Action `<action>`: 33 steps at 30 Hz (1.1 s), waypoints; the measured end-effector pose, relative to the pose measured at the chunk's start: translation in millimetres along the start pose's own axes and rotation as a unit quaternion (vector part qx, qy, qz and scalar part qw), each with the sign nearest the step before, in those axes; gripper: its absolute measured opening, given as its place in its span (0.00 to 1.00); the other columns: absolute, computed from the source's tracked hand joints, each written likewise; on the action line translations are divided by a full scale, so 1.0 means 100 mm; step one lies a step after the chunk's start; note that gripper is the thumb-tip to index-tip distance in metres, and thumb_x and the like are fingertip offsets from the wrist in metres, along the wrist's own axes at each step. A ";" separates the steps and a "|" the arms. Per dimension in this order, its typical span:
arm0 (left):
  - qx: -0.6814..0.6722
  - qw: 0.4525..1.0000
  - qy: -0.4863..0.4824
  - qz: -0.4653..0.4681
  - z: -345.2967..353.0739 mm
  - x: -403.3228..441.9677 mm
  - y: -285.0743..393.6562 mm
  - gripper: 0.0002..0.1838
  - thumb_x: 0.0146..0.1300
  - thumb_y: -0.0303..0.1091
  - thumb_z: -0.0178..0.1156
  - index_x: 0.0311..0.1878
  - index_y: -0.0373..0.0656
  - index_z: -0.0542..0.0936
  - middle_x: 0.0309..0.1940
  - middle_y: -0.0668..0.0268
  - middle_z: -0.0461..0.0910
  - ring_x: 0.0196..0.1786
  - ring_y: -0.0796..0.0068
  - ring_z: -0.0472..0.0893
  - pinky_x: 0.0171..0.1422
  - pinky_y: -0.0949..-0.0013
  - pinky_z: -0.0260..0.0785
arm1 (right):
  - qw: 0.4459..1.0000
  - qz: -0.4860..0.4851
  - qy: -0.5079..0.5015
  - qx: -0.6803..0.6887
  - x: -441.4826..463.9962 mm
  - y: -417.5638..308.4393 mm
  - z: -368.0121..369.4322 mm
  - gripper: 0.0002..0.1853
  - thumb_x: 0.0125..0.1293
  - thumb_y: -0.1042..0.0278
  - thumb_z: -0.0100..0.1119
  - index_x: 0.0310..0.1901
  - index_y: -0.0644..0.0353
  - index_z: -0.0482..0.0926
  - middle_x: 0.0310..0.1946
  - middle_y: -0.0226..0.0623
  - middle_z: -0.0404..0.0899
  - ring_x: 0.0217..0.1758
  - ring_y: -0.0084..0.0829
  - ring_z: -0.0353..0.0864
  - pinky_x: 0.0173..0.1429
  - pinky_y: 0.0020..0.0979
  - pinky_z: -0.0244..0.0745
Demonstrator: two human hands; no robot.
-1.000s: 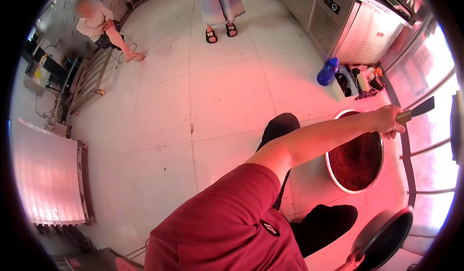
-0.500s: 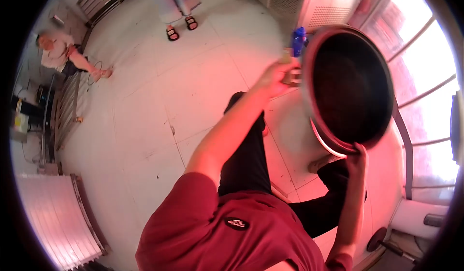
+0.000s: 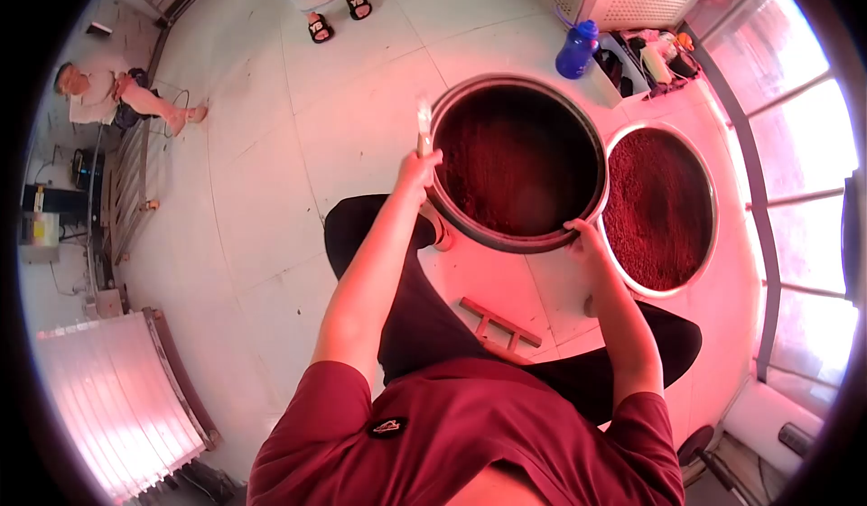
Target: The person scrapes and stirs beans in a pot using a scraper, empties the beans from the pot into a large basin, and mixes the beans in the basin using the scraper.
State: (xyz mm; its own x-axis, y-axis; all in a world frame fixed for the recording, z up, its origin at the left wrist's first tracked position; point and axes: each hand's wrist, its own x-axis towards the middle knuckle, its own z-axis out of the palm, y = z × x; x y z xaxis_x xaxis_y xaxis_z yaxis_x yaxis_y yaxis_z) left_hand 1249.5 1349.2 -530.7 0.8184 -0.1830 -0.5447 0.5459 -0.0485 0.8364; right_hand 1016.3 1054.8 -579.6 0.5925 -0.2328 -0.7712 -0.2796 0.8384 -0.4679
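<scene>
My left hand (image 3: 418,172) is closed on the left side of a round, dark, deep-rimmed pan (image 3: 517,235). A brush (image 3: 424,131) with a pale handle is held upright in the same hand. My right hand (image 3: 585,235) grips the pan's lower right rim, thumb on top. Dark reddish matter shows inside the pan; I cannot tell whether its bottom is solid or mesh. Just right of it, a wide white-rimmed basin (image 3: 713,222) full of dark granules stands on the floor, partly behind the pan's edge.
A small wooden stool (image 3: 499,325) is between my legs. Beyond the basin are a blue jug (image 3: 576,50) and a box of odds and ends (image 3: 664,59). One person (image 3: 113,91) sits at the left; another's sandalled feet (image 3: 339,18) stand ahead. Windows (image 3: 799,136) line the right.
The pan has moved left and down, off the basin, and tipped from nearly on edge to flatter. The basin's granules now show. Both hands keep their hold.
</scene>
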 end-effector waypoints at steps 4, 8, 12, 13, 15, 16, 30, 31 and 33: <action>-0.048 0.990 0.036 -0.125 -0.14 0.37 -0.93 0.10 0.53 0.33 0.64 0.26 0.44 0.72 0.15 0.74 0.63 0.12 0.84 0.56 0.16 0.76 0.42 | 0.988 0.022 0.057 -0.139 0.43 0.09 -0.25 0.04 0.48 0.74 0.58 0.22 0.58 0.73 0.17 0.33 0.70 0.19 0.30 0.70 0.23 0.32 0.67; -0.101 0.969 0.070 -0.213 0.02 -0.01 -1.02 0.06 0.49 0.23 0.61 0.25 0.42 0.73 0.12 0.75 0.64 0.10 0.86 0.58 0.10 0.80 0.43 | 0.957 -0.005 -0.004 -0.289 0.45 -0.02 -0.56 0.12 0.53 0.56 0.59 0.26 0.57 0.76 0.21 0.27 0.70 0.22 0.23 0.67 0.27 0.26 0.62; -0.104 0.971 -0.011 -0.217 0.08 -0.04 -1.45 0.04 0.48 0.26 0.61 0.24 0.45 0.75 0.10 0.75 0.65 0.08 0.84 0.59 0.10 0.76 0.45 | 0.960 -0.004 -0.015 -0.280 1.00 -0.02 -0.91 0.06 0.49 0.64 0.58 0.26 0.56 0.76 0.23 0.26 0.72 0.31 0.23 0.71 0.34 0.26 0.66; -0.040 0.978 -0.004 -0.204 0.14 -0.06 -1.57 0.04 0.48 0.28 0.62 0.24 0.45 0.75 0.10 0.76 0.65 0.08 0.85 0.58 0.10 0.76 0.44 | 0.953 0.013 -0.004 -0.303 1.09 -0.07 -0.97 0.04 0.47 0.67 0.58 0.24 0.56 0.76 0.22 0.26 0.71 0.32 0.24 0.71 0.33 0.26 0.66; -0.045 0.956 -0.068 -0.282 0.05 0.05 -1.93 0.06 0.51 0.31 0.62 0.25 0.46 0.75 0.09 0.76 0.62 0.08 0.85 0.57 0.11 0.76 0.42 | 0.984 -0.025 -0.060 -0.168 1.33 0.04 -1.12 0.03 0.43 0.73 0.57 0.22 0.58 0.74 0.21 0.31 0.70 0.29 0.30 0.72 0.34 0.30 0.70; -0.042 0.954 -0.062 -0.291 0.09 0.06 -2.02 0.07 0.52 0.33 0.63 0.25 0.47 0.74 0.09 0.76 0.61 0.08 0.85 0.56 0.11 0.76 0.41 | 0.981 -0.006 -0.059 -0.185 1.41 -0.01 -1.11 0.04 0.43 0.74 0.57 0.24 0.59 0.74 0.23 0.32 0.71 0.30 0.31 0.72 0.36 0.31 0.72; 0.197 0.979 -0.036 -0.032 0.80 -0.28 -1.63 0.16 0.53 0.38 0.61 0.37 0.36 0.72 0.22 0.55 0.77 0.22 0.62 0.78 0.24 0.60 0.70 | 0.860 -0.243 -0.031 -0.447 -0.03 0.07 0.46 0.24 0.59 0.62 0.60 0.53 0.69 0.72 0.52 0.42 0.74 0.53 0.31 0.72 0.57 0.32 0.66; 0.274 0.956 -0.092 -0.045 0.93 -0.40 -1.41 0.14 0.54 0.36 0.60 0.38 0.35 0.74 0.24 0.54 0.78 0.23 0.67 0.80 0.22 0.63 0.71 | 0.952 -0.085 -0.099 -0.276 0.01 0.32 0.51 0.24 0.60 0.58 0.59 0.54 0.66 0.73 0.51 0.36 0.75 0.52 0.28 0.73 0.57 0.29 0.66; 0.365 0.918 -0.147 -0.055 1.15 -0.39 -1.55 0.19 0.56 0.40 0.59 0.46 0.37 0.75 0.30 0.58 0.81 0.28 0.65 0.81 0.30 0.62 0.74 | 0.960 0.005 -0.194 -0.200 -0.05 0.66 0.60 0.17 0.64 0.58 0.54 0.49 0.59 0.75 0.40 0.26 0.76 0.42 0.21 0.75 0.47 0.24 0.70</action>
State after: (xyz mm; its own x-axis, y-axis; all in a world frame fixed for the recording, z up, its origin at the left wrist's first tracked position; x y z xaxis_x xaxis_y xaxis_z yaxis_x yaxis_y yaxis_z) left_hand 1112.6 1250.8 -632.5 0.6226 -0.3895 -0.6787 0.2698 -0.7073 0.6534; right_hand 1040.1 1141.2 -580.4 0.8035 0.0404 -0.5939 -0.5086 0.5650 -0.6497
